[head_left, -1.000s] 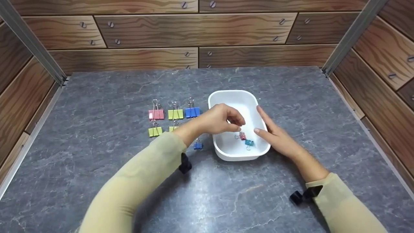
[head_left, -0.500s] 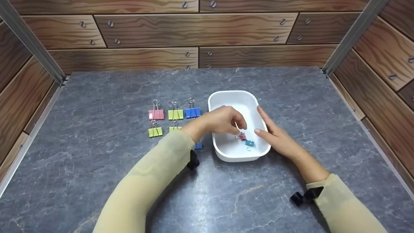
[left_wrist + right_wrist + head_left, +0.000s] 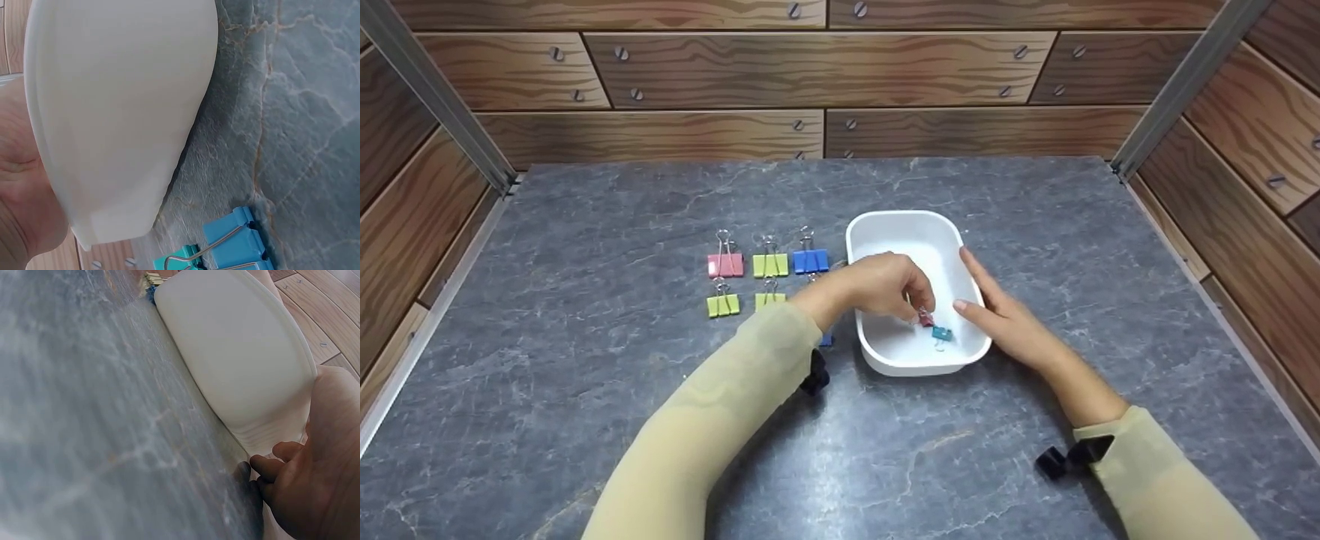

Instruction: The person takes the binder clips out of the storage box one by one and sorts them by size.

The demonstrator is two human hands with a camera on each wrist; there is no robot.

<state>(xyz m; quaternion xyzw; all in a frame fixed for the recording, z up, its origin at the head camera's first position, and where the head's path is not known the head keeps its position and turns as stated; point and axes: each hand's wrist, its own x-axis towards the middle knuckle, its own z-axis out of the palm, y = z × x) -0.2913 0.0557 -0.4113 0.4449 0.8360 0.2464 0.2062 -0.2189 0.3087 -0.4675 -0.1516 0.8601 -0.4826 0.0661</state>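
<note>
Pink clip (image 3: 925,318) pinched by left hand (image 3: 885,286) inside tray (image 3: 905,223); right hand (image 3: 1005,319) flat against rim.

Grey marble-look tabletop (image 3: 585,420), wood-plank walls (image 3: 697,67), metal corner posts (image 3: 1177,82)

The desk (image 3: 585,225) is seen from above by the head cam, facing fwd and down. The white tray (image 3: 118,112) outer wall is seen very near by both wrist cams.
</note>
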